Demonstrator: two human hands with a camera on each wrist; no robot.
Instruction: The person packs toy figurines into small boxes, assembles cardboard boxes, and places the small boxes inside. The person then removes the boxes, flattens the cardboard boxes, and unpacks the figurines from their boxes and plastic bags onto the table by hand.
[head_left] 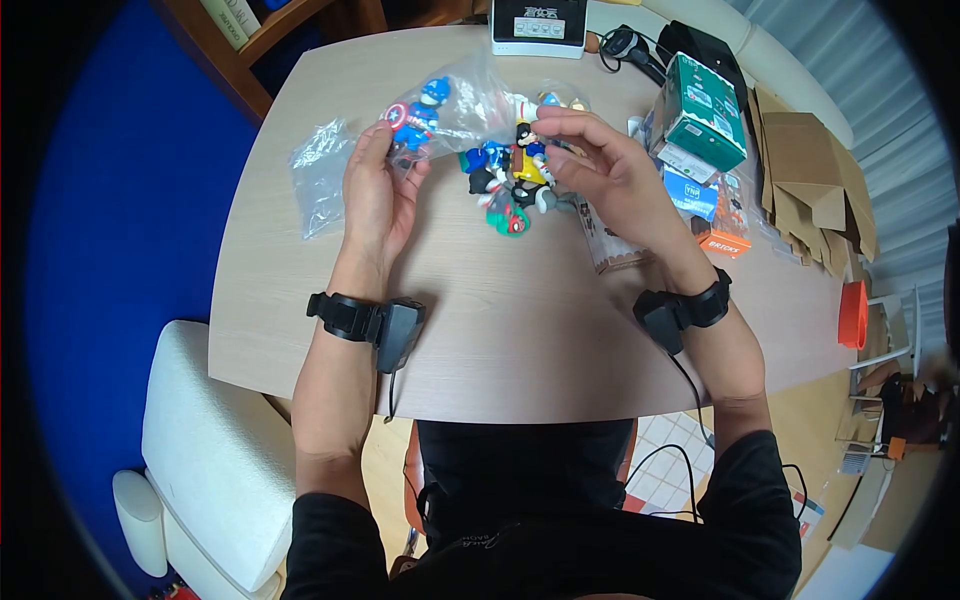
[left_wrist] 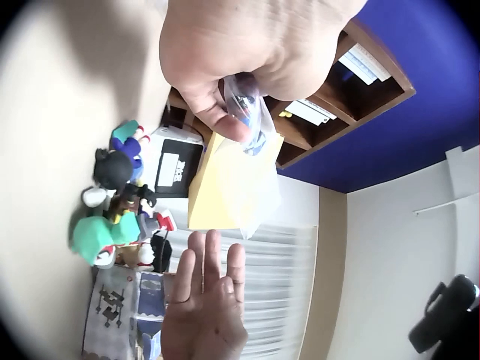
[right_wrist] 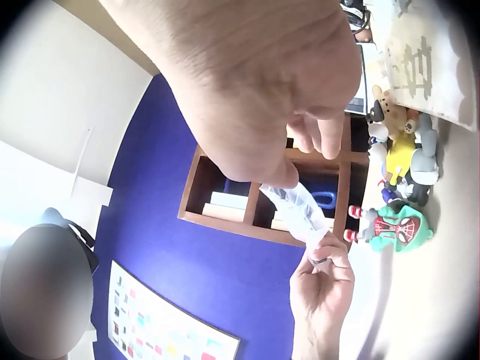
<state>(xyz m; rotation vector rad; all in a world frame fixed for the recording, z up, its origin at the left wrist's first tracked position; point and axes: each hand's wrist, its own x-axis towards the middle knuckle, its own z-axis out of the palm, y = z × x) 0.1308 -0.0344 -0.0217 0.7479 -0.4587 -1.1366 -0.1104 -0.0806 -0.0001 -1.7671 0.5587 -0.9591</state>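
Note:
My left hand (head_left: 378, 195) holds a Captain America figure (head_left: 416, 128) inside a clear plastic bag (head_left: 472, 105), raised over the table. The thumb and fingers pinch the figure's end of the bag, and its loose end stretches to the right. Facing it is my right hand (head_left: 615, 180), its fingers extended and loosely bent, with nothing held. In the left wrist view that hand (left_wrist: 204, 304) shows its palm, apart from the bag. Beneath and between both hands lies a cluster of toy figures, among them a yellow one (head_left: 528, 168) and a green-hooded Spider-Man figure (right_wrist: 401, 229).
An empty clear bag (head_left: 320, 180) lies at the table's left. To the right stand a green box (head_left: 708, 110), an orange bricks box (head_left: 725, 244) and folded brown cardboard (head_left: 815, 170). A printed box (head_left: 610, 245) lies under my right wrist. A black-and-white device (head_left: 538, 28) stands at the back.

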